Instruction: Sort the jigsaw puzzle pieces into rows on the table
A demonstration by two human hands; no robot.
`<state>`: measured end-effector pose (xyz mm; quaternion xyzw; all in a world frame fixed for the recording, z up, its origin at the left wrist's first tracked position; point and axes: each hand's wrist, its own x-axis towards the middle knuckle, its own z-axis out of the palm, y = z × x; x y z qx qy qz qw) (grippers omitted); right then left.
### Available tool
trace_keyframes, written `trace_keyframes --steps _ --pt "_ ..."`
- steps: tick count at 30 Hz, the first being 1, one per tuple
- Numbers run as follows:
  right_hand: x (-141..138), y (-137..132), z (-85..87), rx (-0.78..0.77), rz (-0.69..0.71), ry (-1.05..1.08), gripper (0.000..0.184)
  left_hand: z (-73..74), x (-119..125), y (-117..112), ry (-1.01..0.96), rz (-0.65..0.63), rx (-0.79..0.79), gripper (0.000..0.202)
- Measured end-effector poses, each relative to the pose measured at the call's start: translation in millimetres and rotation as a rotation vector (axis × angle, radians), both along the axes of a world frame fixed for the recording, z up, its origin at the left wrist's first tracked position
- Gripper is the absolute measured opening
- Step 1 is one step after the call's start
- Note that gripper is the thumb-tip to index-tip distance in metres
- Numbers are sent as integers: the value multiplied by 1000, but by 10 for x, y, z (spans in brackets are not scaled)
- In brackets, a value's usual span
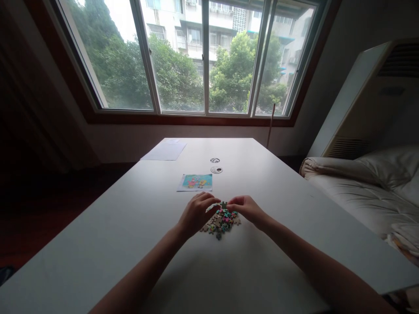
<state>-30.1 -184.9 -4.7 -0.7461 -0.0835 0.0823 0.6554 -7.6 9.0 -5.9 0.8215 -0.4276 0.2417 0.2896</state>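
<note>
I see puzzle pieces (pixel 225 219) heaped on the table (pixel 131 235) below the frame's centre, a picture sheet (pixel 197 182) behind them, slightly left.

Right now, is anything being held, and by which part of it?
A puzzle piece, seemingly pinched at its right edge by the right hand. The left hand is close to its left edge; whether it touches can't be told.

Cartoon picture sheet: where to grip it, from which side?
I'd pinch the cartoon picture sheet by its left edge, coming in low from the left. It looks thin and lies flat on the white table, so an edge seems the best hold; the left one is farther from the left hand and puzzle-piece pile than the near right corner.
</note>
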Motion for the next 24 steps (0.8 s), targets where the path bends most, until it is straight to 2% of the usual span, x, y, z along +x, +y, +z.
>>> trace_keyframes --steps 9,11,16,19,24 --pt "16 -7 -32 -14 33 -33 25 -9 -5 -16 -64 -21 -34 9" --pt "5 -6 -20 -82 -1 -136 26 -6 -1 -9 -64 7 -84 9" --pt "-61 -5 36 -401 -238 -609 14 20 -11 -21 -59 74 -196 11" --pt "-77 -3 31 -445 -269 -772 11 25 -32 -40 -53 81 -207 10" --pt "-57 -5 -17 -484 -271 -836 13 10 -48 -57 -62 91 -178 10"
